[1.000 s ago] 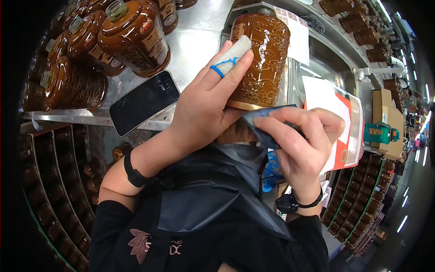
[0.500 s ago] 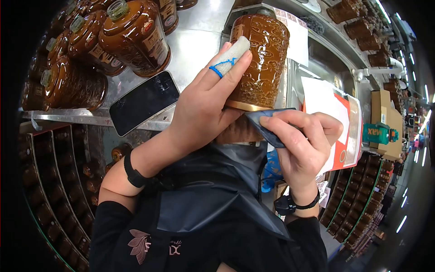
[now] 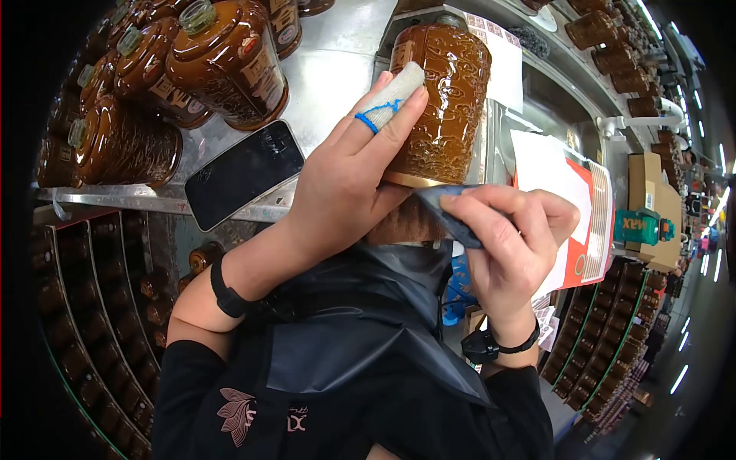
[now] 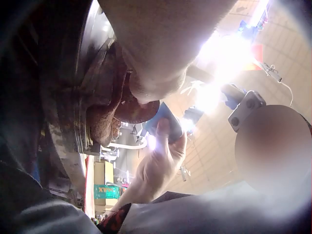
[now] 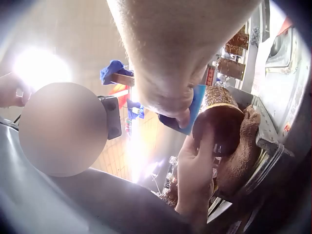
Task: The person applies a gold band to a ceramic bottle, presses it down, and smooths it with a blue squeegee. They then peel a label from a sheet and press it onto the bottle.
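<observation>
Evidently on its side at the bench edge: one embossed amber bottle [image 3: 445, 100], long axis running away from the person and leaning a little to the right in the head view. Short clear neck [image 3: 451, 21] points to the far side of the bench; flat round base [image 5: 218, 130], edged by a gold rim [image 3: 414, 181], faces back toward the person's body. Left hand [image 3: 345, 165] grips the bottle, fingers laid along its left flank and thumb across the base; one of those fingers wears a grey knit finger sleeve [image 3: 392, 96] with blue thread at its cuff. Right hand [image 3: 515, 245] pinches a bent blue-grey sheet [image 3: 457, 228] between thumb and fingers, its upper edge at the right part of the gold rim; the sheet is blurred, so whether it truly presses on the rim is hard to say. Brown textured cloth [image 5: 249, 131] lies under and beside the base end. Left of the bottle, a dark-screened phone [image 3: 244, 175] reaches over the metal bench edge [image 3: 153, 198], just beside the left hand; beyond it, similar amber bottles [image 3: 226, 65] stand grouped. Right side: white paper [image 3: 502, 65] near the bottle's shoulder, green box [image 3: 642, 226] marked MAX farther off.
</observation>
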{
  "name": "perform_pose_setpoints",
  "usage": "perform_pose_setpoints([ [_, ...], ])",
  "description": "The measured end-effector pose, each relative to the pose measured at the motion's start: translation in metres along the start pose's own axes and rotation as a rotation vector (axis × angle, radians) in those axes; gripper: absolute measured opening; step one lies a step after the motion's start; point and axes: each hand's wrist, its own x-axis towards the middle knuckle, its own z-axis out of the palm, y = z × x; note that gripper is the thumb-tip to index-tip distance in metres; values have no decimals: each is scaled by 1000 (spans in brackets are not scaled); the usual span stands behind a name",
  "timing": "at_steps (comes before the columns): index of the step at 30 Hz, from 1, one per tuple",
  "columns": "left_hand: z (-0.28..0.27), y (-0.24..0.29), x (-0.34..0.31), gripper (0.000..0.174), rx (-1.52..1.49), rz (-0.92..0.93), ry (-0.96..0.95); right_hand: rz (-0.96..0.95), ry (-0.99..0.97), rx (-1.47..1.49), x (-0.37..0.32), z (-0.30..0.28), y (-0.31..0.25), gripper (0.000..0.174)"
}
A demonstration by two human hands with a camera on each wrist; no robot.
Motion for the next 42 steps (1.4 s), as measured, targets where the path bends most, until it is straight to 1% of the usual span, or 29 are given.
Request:
perform_pose_setpoints([
  [2, -1, 2, 0, 87, 3, -6, -6, 21, -1, 3, 0, 0, 0, 45],
  [4, -1, 2, 0, 87, 8, -12, -12, -27, 20, 8, 0, 0, -2, 44],
  [8, -1, 3, 0, 87, -5, -28, -21, -1, 18, 2, 0, 0, 3, 43],
  [10, -1, 3, 0, 87, -5, -28, -20, -28, 21, -26, 1, 1, 1, 28],
  [13, -2, 3, -1, 87, -11, -33, -24, -7, 18, -40, 0, 1, 4, 29],
  [24, -2, 2, -1, 87, -9, -42, -31, -54, 23, -38, 3, 3, 3, 29],
  [27, -2, 2, -1, 87, -15, -34, -27, -47, -4, -29, 2, -1, 0, 28],
  [29, 0, 1, -1, 87, -6, -19, -14, -23, -11, -24, 3, -2, 0, 36],
  [33, 0, -1, 0, 89, -6, 2, -3, -43, -8, -23, 1, 0, -1, 36],
  [35, 0, -1, -1, 89, -7, 4, 5, -57, -51, -62, -4, -4, 3, 26],
  [42, 2, -2, -2, 88, -37, -11, 6, -53, -70, -52, -3, -11, 1, 24],
])
